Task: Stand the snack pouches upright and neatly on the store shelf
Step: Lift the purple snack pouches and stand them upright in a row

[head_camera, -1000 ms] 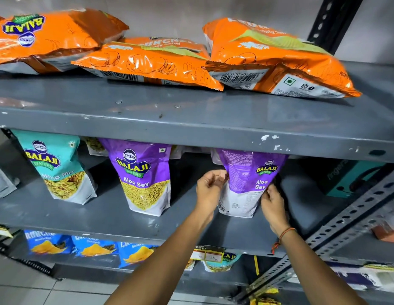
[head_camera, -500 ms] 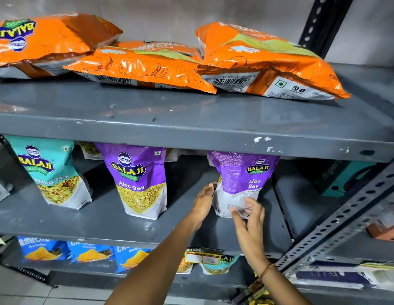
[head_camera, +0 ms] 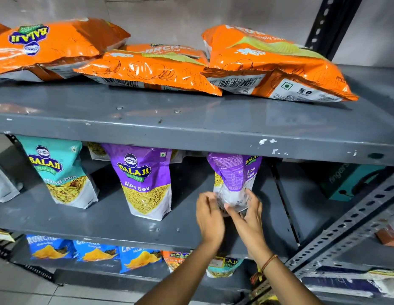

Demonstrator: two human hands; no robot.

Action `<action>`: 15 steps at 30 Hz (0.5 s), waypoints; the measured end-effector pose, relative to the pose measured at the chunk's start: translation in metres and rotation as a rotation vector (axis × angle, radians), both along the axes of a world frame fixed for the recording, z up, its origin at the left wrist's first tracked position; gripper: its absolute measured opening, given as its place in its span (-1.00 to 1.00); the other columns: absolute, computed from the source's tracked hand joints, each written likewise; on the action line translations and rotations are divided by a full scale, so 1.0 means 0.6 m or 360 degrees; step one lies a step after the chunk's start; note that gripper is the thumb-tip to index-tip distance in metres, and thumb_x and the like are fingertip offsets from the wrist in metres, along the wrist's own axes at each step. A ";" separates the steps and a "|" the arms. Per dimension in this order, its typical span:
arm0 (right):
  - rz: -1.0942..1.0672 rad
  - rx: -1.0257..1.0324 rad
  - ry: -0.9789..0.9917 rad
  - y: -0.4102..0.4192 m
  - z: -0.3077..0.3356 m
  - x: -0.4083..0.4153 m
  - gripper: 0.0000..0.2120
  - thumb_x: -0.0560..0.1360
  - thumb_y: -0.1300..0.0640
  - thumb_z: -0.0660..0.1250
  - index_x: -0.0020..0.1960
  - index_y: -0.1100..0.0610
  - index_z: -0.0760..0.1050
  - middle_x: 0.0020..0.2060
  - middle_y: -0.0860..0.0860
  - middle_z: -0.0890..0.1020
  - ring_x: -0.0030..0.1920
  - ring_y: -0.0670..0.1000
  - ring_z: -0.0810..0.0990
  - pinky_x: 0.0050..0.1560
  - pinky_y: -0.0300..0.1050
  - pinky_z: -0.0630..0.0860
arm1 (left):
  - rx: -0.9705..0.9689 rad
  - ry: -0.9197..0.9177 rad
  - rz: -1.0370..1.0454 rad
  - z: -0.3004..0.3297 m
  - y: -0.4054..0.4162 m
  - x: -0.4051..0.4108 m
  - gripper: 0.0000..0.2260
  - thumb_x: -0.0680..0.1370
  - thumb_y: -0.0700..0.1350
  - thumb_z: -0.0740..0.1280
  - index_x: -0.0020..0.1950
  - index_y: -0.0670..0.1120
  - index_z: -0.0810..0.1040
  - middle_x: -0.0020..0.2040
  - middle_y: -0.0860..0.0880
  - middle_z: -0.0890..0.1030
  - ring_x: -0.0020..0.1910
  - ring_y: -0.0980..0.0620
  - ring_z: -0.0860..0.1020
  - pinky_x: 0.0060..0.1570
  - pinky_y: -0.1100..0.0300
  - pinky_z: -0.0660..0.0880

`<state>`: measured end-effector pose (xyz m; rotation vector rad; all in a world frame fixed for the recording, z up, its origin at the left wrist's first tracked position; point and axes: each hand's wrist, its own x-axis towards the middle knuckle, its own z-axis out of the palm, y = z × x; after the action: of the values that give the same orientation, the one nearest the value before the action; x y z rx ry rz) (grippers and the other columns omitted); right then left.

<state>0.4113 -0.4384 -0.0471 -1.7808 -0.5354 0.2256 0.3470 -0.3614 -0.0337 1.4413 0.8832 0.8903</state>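
A: The fingers (head_camera: pixel 230 211) of both hands are curling around the white bottom of a purple Aloo Sev pouch (head_camera: pixel 234 175), pinching it from either side, though they are blurred.

B: Which hand is sitting where?

A: The left hand (head_camera: pixel 210 219) is pressing on the pouch's left lower corner, and the right hand (head_camera: pixel 248 216), with an orange thread at its wrist, is gripping the right corner. The pouch is standing on the grey middle shelf (head_camera: pixel 103 223), turned partly sideways, its top tucking under the shelf above.

B: And around it?

A: To its left a second Aloo Sev pouch (head_camera: pixel 145 181) is standing upright and facing forward, well apart. Further left a teal mix pouch (head_camera: pixel 61 170) is leaning slightly. Orange chip bags (head_camera: pixel 152 69) are lying flat on the upper shelf (head_camera: pixel 191 128), and blue packets (head_camera: pixel 94 253) are showing on the shelf below.
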 end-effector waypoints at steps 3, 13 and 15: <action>0.0003 0.0016 -0.0009 -0.007 -0.007 -0.005 -0.36 0.38 0.06 0.48 0.35 -0.20 0.28 0.24 -0.16 0.29 0.33 -0.16 0.38 0.30 -0.03 0.48 | -0.0166 0.0021 -0.0003 0.037 0.082 0.040 -0.74 0.65 -0.13 0.12 0.28 -0.14 0.47 0.26 -0.10 0.51 0.28 -0.08 0.47 0.37 -0.06 0.35; 0.0099 0.0107 0.0126 0.002 -0.003 -0.025 -0.17 0.29 -0.10 0.54 0.42 -0.21 0.16 0.33 -0.11 0.29 0.31 -0.37 0.32 0.34 -0.12 0.39 | -0.0568 -0.0046 -0.0400 0.032 0.082 0.056 -0.73 0.64 -0.17 0.10 0.10 -0.08 0.59 0.15 -0.09 0.63 0.15 -0.03 0.56 0.32 0.05 0.43; 0.0161 0.0129 0.0172 0.003 0.000 -0.023 -0.15 0.26 -0.18 0.52 0.43 -0.20 0.17 0.33 -0.11 0.37 0.37 -0.13 0.38 0.39 0.02 0.40 | -0.0486 -0.0070 -0.0313 0.012 0.058 0.033 -0.73 0.64 -0.16 0.10 0.12 -0.07 0.59 0.19 -0.07 0.62 0.23 -0.02 0.54 0.37 0.03 0.39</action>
<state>0.3975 -0.4364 -0.0474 -1.6548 -0.5503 0.3634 0.3670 -0.3263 -0.0265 1.2146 0.7913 0.6083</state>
